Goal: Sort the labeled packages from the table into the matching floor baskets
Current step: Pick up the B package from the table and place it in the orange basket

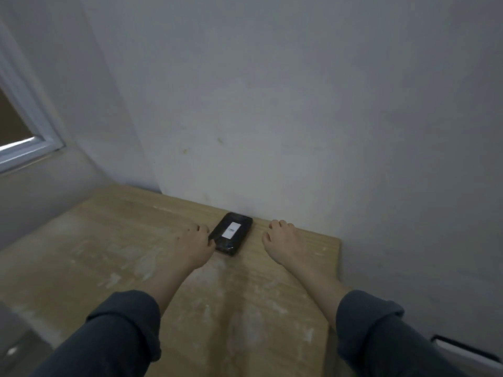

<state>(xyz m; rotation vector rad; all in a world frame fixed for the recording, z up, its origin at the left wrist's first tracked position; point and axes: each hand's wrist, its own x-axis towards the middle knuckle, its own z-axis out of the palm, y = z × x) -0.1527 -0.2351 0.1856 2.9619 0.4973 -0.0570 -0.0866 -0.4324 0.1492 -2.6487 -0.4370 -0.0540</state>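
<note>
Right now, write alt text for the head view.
A left hand touches the near corner of a black package with a white label, lying by the wall on a wooden table. The right hand hovers open beside it, apart.

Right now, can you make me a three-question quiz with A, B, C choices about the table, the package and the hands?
1. Where is the black package?
A. At the table's far edge by the wall
B. On the floor
C. In a basket

2. What colour is its label?
A. Red
B. White
C. Green

3. What is the left hand doing?
A. Touching the package's edge
B. Lifting it high
C. Hidden from view

Answers: 1 A, it lies flat on the wooden table next to the wall. 2 B, a white patch sits on top. 3 A, its fingers meet the package's left side, while the right hand rests apart.
</note>
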